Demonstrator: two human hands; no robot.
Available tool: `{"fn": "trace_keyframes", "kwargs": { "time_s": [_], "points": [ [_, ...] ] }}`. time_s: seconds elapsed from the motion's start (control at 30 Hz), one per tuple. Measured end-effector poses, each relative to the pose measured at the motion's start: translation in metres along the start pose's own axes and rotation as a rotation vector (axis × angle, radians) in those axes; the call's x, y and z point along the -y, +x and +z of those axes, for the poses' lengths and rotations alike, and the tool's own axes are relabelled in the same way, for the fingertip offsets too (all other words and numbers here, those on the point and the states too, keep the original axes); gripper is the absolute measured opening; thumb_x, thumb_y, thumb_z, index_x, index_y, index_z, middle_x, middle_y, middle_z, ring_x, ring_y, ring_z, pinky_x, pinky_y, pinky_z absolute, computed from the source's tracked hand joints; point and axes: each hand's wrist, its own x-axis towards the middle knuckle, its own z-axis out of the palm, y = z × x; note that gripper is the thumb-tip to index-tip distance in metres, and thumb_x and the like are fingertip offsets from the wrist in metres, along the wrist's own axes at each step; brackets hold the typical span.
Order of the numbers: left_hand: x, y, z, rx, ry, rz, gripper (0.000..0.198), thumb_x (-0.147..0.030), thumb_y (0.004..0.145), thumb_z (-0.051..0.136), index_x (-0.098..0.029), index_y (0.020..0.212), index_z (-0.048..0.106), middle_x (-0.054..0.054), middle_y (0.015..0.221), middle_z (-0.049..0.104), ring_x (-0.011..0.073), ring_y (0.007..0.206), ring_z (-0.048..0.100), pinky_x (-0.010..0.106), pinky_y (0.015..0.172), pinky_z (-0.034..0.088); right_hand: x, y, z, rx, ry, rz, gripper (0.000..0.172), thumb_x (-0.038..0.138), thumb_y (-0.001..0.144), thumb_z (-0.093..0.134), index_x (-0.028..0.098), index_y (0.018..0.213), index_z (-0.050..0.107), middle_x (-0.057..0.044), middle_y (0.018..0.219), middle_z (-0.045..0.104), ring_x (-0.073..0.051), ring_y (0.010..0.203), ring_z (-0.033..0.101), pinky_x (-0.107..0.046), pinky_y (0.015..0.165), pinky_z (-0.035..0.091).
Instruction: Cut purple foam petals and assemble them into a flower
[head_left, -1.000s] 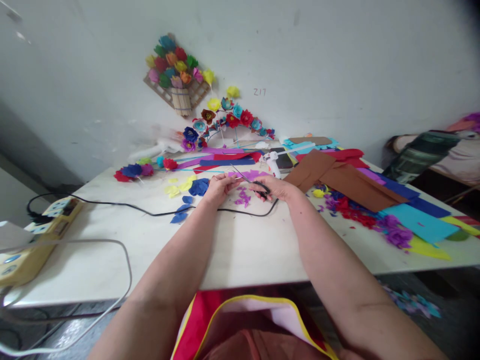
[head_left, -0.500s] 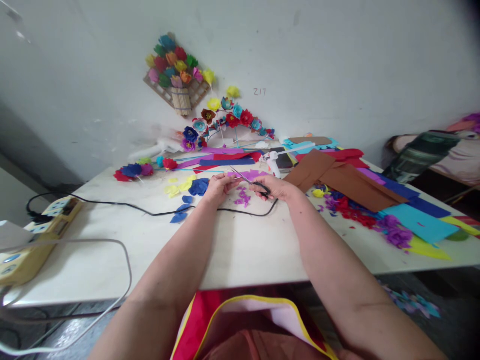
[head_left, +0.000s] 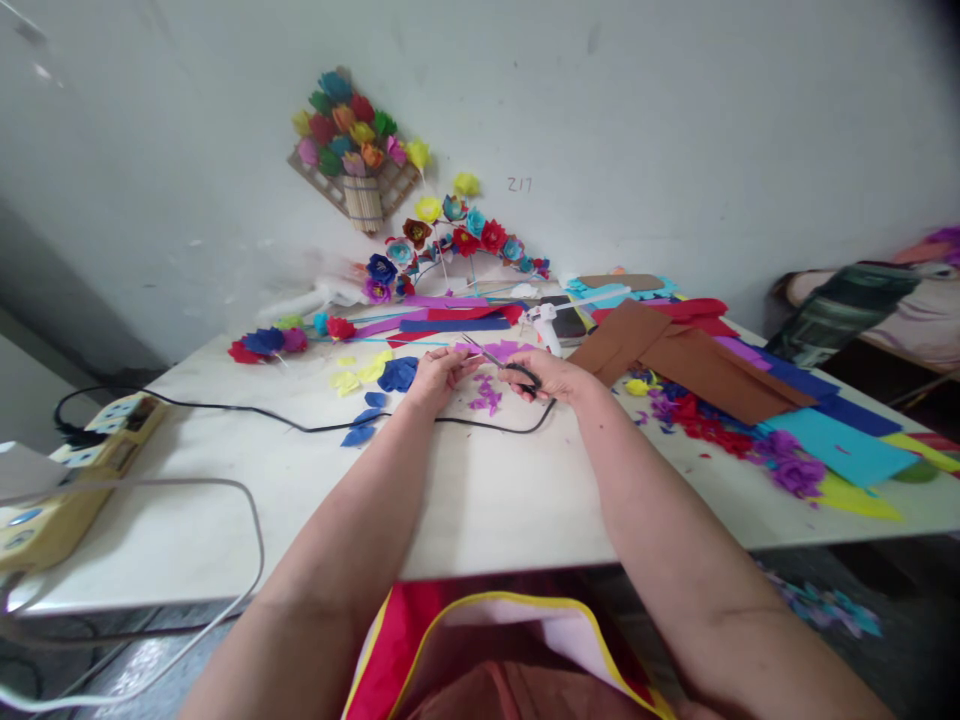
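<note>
My right hand [head_left: 541, 374] is closed around the black handles of a pair of scissors [head_left: 487, 352], whose blades point left toward my other hand. Fingers pinched, my left hand [head_left: 444, 374] grips something small and thin that I cannot make out. Purple paper [head_left: 507, 350] lies just behind both hands, and small purple scraps [head_left: 486, 396] are on the table between them. Left of my left hand lie blue paper petals [head_left: 397, 374] and yellow pieces [head_left: 373, 367].
A black cord [head_left: 270, 411] crosses the white table [head_left: 510, 520] below my wrists. Brown paper [head_left: 720, 372] and coloured scraps lie at right. A glue gun [head_left: 544, 322] is behind my hands, a power strip [head_left: 112, 440] at left, paper flowers [head_left: 465, 240] at the back.
</note>
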Motion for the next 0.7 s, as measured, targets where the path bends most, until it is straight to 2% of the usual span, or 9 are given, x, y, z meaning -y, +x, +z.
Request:
{"fn": "trace_keyframes", "kwargs": {
  "time_s": [0.43,0.7],
  "points": [
    [0.0024,0.002,-0.0037,0.037,-0.008,-0.005,0.02,-0.018,0.061,0.08,-0.013,0.061,0.06,0.003,0.066,0.067,0.0194,0.078,0.071,0.033,0.086,0.054,0.0008,0.0002,0.0058,0.005,0.024,0.001,0.022,0.024,0.078,0.064,0.017,0.066,0.046,0.002,0.048,0.054,-0.007,0.035,0.046,-0.017,0.027,0.024],
    [-0.0009,0.0,-0.0007,0.01,-0.018,-0.003,0.021,-0.016,0.063,0.078,-0.014,0.059,0.057,0.002,0.065,0.066,0.0188,0.078,0.071,0.032,0.087,0.054,0.0022,-0.0012,0.0056,0.023,0.047,-0.004,0.03,0.036,0.078,0.07,0.017,0.073,0.047,0.002,0.054,0.056,-0.007,0.038,0.051,-0.016,0.027,0.03]
  ]
}}
